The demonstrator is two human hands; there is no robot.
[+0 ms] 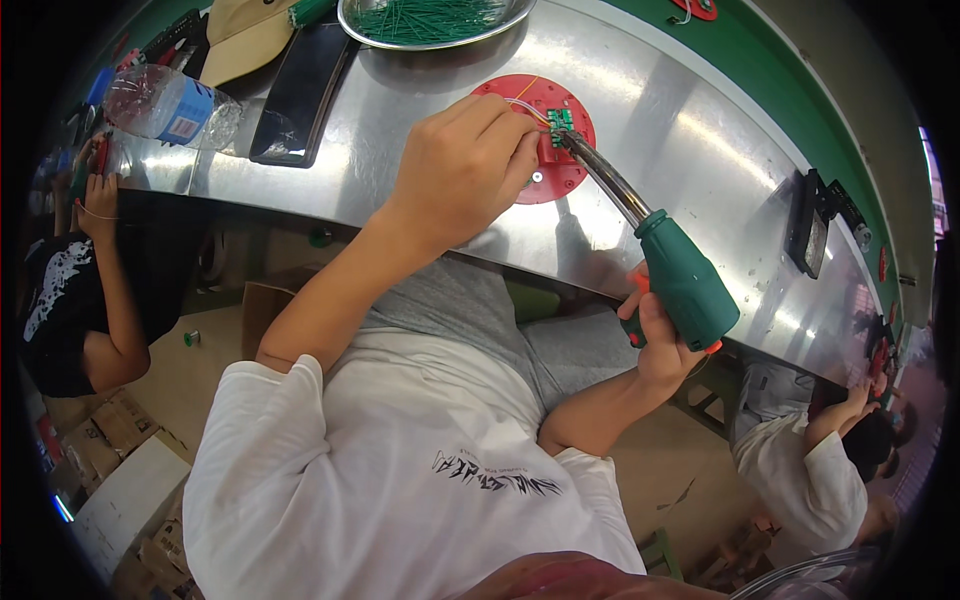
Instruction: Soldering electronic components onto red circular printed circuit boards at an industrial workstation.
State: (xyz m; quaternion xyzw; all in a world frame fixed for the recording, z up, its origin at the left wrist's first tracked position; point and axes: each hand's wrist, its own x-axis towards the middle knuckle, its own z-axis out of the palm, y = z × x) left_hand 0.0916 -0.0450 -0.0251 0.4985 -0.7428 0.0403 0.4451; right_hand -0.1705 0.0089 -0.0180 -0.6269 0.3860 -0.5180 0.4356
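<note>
Right grip [660, 340]: closed around the handle of a green soldering gun [690, 280], at the near edge of the steel surface [690, 150].
Soldering gun: slants inward over that edge, its metal barrel [618, 190] reaching a small green circuit board [561, 117]; from where I stand, contact at the tip cannot be made out.
Left grip [465, 165]: thumb and fingers bunched just beside the board; I cannot tell how tightly they close, or on what.
Circuit board: on a red disc [555, 187] lying between the surface's near and far edges, with thin wires [525, 104] running from it toward the left grip.
Bowl [440, 46]: metal, heaped with green wire pieces [425, 18], toward the far edge.
Left end: a tan cap [245, 40], a dark flat device [300, 95] with one corner toward the near edge, and a clear bottle [150, 100] on its side.
Co-workers: one in a black top [55, 320] by the left end, another in a pale shirt [805, 485] by the right.
</note>
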